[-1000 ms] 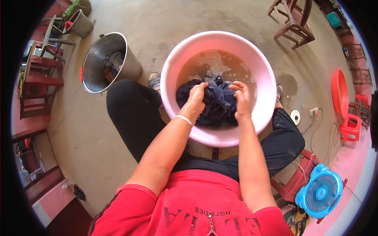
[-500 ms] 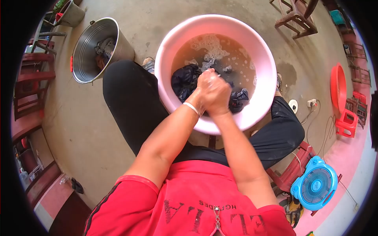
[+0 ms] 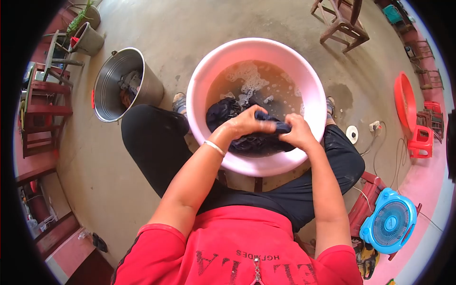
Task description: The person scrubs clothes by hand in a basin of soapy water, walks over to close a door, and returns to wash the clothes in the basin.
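Note:
A pink basin point(image 3: 317, 90) of murky, sudsy water stands between my knees. Dark wet clothes point(image 3: 221, 113) lie in its near half, partly under water. My left hand point(image 3: 247, 122), a white bangle on its wrist, grips a bunched part of a dark navy garment point(image 3: 274, 124). Closed on the same garment just to the right is my right hand point(image 3: 299, 132). Between the two hands the cloth is stretched a short way, above the water. Its lower part merges with the other dark cloth, so I cannot tell where it ends.
A metal bucket point(image 3: 154, 85) with crumpled cloth inside stands left of the basin. A wooden chair point(image 3: 343, 26) is at the far right. Along the right side are a red basin point(image 3: 403, 102), a red stool point(image 3: 421, 142), cords and a blue fan point(image 3: 390, 222).
My hands were clasped together over the basin; now they are apart with the dark garment held between them. The view has tilted slightly, so the basin appears lower.

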### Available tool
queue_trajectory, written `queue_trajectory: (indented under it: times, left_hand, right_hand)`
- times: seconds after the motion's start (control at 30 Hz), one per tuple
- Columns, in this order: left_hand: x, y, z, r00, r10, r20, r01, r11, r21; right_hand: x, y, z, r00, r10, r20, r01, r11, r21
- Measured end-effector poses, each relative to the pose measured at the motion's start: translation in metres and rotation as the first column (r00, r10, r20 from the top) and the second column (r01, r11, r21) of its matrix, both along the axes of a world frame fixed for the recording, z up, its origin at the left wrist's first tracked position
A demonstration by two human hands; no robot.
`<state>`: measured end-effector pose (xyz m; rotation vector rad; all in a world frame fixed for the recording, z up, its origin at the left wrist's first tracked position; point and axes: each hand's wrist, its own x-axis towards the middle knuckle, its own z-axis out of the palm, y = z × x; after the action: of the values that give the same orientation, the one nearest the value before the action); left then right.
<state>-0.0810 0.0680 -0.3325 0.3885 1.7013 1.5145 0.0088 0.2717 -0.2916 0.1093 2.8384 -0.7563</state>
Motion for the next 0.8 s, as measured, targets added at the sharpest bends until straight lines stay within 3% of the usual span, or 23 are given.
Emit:
queue_trajectory:
  times: [0.03, 0.07, 0.13, 0.17, 0.2, 0.27, 0.3, 0.33, 0.4, 0.43, 0.47, 0.53, 0.57, 0.6, 0.63, 0.7, 0.73, 0.8]
  left_hand:
    - [-0.006, -0.01, -0.002, 0.925, -0.289, -0.246, 0.218, 0.935, -0.28]
    - [-0.011, -0.021, 0.003, 0.718, -0.587, -0.375, 0.315, 0.754, -0.576]
    - [-0.018, -0.03, 0.017, 0.909, -0.372, -0.189, 0.157, 0.724, -0.672]
    - [-0.022, -0.032, 0.011, 0.989, -0.138, -0.046, 0.11, 0.918, -0.381]
    - [-0.02, -0.03, 0.004, 0.988, 0.047, 0.147, -0.041, 0.998, -0.043]
    - [-0.019, -0.022, 0.016, 0.816, 0.168, 0.553, -0.344, 0.91, 0.232]
    - [-0.016, -0.016, 0.018, 0.773, 0.288, 0.565, -0.493, 0.833, 0.251]
    - [-0.015, -0.007, 0.009, 0.65, 0.338, 0.68, -0.647, 0.715, 0.263]
    - [-0.012, 0.0, 0.015, 0.322, 0.393, 0.861, -0.798, 0.602, 0.024]
    - [-0.013, -0.001, -0.014, 0.33, 0.365, 0.871, -0.798, 0.6, 0.051]
    - [-0.011, 0.0, -0.002, 0.263, 0.428, 0.865, -0.77, 0.633, -0.079]
    - [-0.011, 0.0, -0.013, 0.377, 0.278, 0.883, -0.685, 0.726, 0.064]
    - [-0.005, 0.001, -0.018, 0.387, 0.208, 0.898, -0.682, 0.72, 0.128]
    - [-0.006, 0.0, -0.045, 0.197, 0.046, 0.979, -0.768, 0.628, 0.125]
    - [-0.001, 0.009, -0.032, 0.188, 0.04, 0.981, -0.765, 0.633, 0.121]
    - [0.015, 0.031, 0.01, 0.239, 0.381, 0.893, -0.788, 0.614, -0.051]
    - [0.019, 0.034, -0.001, 0.234, 0.374, 0.897, -0.782, 0.621, -0.055]
    - [0.025, 0.035, -0.028, 0.42, 0.501, 0.757, -0.72, 0.692, -0.059]
  right_hand:
    - [0.002, 0.006, 0.005, 0.987, -0.159, -0.03, 0.154, 0.98, -0.129]
    - [0.005, 0.017, 0.005, 0.968, -0.216, -0.13, 0.17, 0.94, -0.297]
    - [0.007, 0.03, 0.001, 0.924, -0.349, -0.159, 0.238, 0.847, -0.476]
    - [0.009, 0.037, -0.01, 0.896, -0.443, -0.042, 0.309, 0.686, -0.659]
    - [0.01, 0.044, -0.024, 0.855, -0.517, 0.049, 0.362, 0.526, -0.77]
    - [0.006, 0.027, -0.026, 0.803, -0.576, 0.157, 0.328, 0.206, -0.922]
    - [0.002, 0.017, -0.033, 0.806, -0.562, 0.189, 0.31, 0.127, -0.942]
    - [-0.004, -0.005, -0.024, 0.794, -0.572, 0.205, 0.31, 0.091, -0.946]
    - [-0.014, -0.055, -0.004, 0.848, -0.529, 0.028, 0.268, 0.382, -0.884]
    - [-0.018, -0.088, 0.02, 0.875, -0.434, -0.214, 0.119, 0.621, -0.775]
    - [-0.02, -0.118, 0.041, 0.862, -0.281, -0.423, -0.026, 0.808, -0.589]
    - [-0.016, -0.159, 0.053, 0.89, -0.067, -0.451, -0.074, 0.955, -0.288]
    - [-0.025, -0.163, 0.033, 0.813, -0.103, -0.573, 0.019, 0.988, -0.15]
    - [-0.033, -0.151, 0.017, 0.809, -0.213, -0.548, 0.136, 0.975, -0.178]
    - [-0.045, -0.135, 0.009, 0.828, -0.297, -0.475, 0.263, 0.955, -0.138]
    - [-0.058, -0.106, -0.01, 0.814, -0.414, -0.409, 0.436, 0.899, -0.042]
    - [-0.063, -0.093, -0.022, 0.795, -0.434, -0.424, 0.48, 0.878, 0.001]
    - [-0.06, -0.084, -0.035, 0.797, -0.444, -0.409, 0.477, 0.878, -0.025]
